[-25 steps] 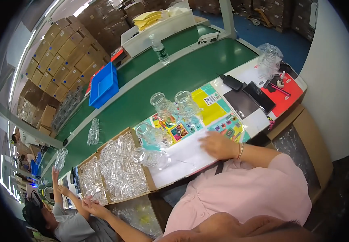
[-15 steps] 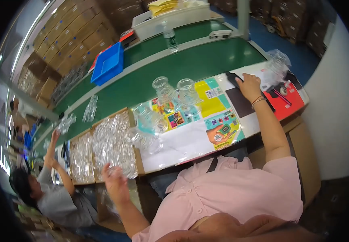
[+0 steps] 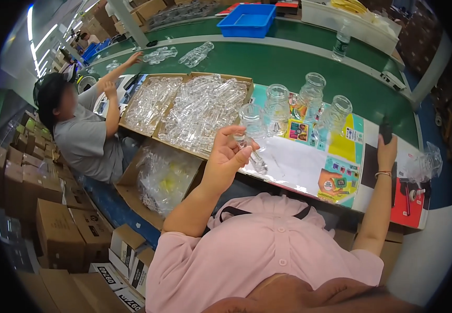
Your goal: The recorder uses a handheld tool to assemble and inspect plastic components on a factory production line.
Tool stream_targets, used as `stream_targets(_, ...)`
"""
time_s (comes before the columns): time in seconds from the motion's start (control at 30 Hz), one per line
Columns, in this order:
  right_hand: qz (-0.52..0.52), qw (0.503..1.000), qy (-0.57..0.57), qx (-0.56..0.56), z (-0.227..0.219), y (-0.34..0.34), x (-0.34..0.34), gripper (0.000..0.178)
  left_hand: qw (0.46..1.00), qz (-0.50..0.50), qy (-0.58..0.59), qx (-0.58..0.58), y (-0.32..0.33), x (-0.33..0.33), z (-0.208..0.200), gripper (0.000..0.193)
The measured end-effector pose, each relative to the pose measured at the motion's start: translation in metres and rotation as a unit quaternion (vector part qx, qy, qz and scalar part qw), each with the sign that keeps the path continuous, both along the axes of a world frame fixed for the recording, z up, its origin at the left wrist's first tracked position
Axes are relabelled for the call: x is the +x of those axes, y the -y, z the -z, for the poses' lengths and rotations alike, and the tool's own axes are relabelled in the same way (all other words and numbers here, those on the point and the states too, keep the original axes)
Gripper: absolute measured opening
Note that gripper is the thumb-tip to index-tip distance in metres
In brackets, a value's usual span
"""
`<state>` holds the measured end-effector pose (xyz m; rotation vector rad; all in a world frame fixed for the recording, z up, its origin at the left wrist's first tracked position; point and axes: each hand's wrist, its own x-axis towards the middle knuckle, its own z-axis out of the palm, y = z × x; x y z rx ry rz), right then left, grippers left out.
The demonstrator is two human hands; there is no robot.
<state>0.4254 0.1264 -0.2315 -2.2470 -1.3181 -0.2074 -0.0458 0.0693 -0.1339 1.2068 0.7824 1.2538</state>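
My left hand (image 3: 229,156) is closed around a small clear tube-like piece (image 3: 257,163), held over the near edge of the bench. Farther right, my right hand (image 3: 386,153) grips a dark handheld tool (image 3: 386,130), its tip blurred. Between the hands stand several clear ribbed vessels, among them a near one (image 3: 252,119) just beyond my left hand and a right-hand one (image 3: 339,110). They rest on a colourful printed sheet (image 3: 352,136) and a white sheet (image 3: 294,159). Left of my left hand, an open carton (image 3: 250,83) is heaped with clear pieces.
A second carton of clear pieces (image 3: 153,101) adjoins it, near a co-worker in grey (image 3: 87,133) reaching over the green belt (image 3: 236,57). Beyond are a blue tray (image 3: 247,22), bottle (image 3: 342,40) and white bin (image 3: 351,23). Wrapped clear items (image 3: 425,163) lie at right.
The view has swung left. My left hand, formerly over the carton's near edge, now holds a clear piece beside the vessels. The dark tool in my right hand appears raised.
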Motion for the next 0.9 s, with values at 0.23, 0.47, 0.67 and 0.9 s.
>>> stream_targets(0.23, -0.165, 0.762, -0.510, 0.363, -0.060, 0.082, -0.070, 0.038, 0.910, 0.108, -0.347, 0.201, -0.008, 0.056, 0.053, 0.045)
stream_targets(0.47, -0.209, 0.784, -0.456, 0.365, -0.032, 0.141, -0.110, 0.060, 0.839, 0.026, -0.430, 0.332, -0.017, 0.070, 0.124, 0.044)
stream_targets(0.67, -0.296, 0.655, -0.619, 0.315, -0.028, 0.132, -0.116, 0.071, 0.843, -0.023, -0.444, 0.303, -0.017, 0.042, 0.135, 0.039)
stream_targets(0.9, -0.332, 0.422, -0.828, 0.165, 0.003, 0.100, -0.157, 0.051, 0.880, -0.087, -0.351, 0.308, -0.014, 0.038, 0.137, 0.026)
